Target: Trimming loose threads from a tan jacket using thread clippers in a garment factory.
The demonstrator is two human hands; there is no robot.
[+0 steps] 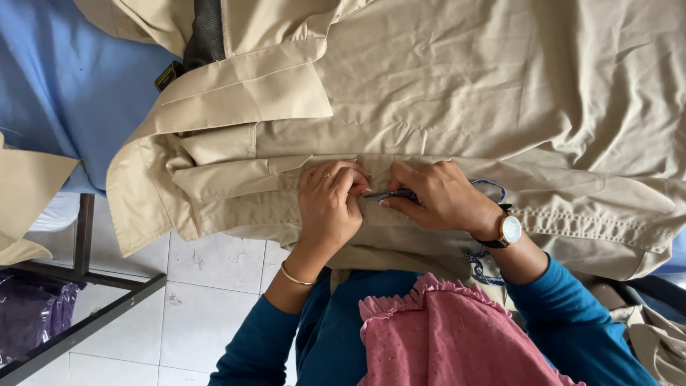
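A large beige garment (457, 93) lies spread on a table covered in blue cloth (57, 78), with its stitched waistband edge hanging toward me. My left hand (329, 204), wearing a ring and a thin gold bangle, pinches the folded seam of the garment. My right hand (439, 196), with a wristwatch on the wrist, holds a small metal thread clipper (389, 194) with a blue handle, its tip against the seam next to my left fingers. A blue cord loops behind my right hand.
A pink ruffled cloth (443, 336) lies over my lap. A dark metal rack frame (78, 314) stands at lower left over a white tiled floor (207, 300), with a purple bag (28, 314) under it. More beige fabric (25, 193) hangs at far left.
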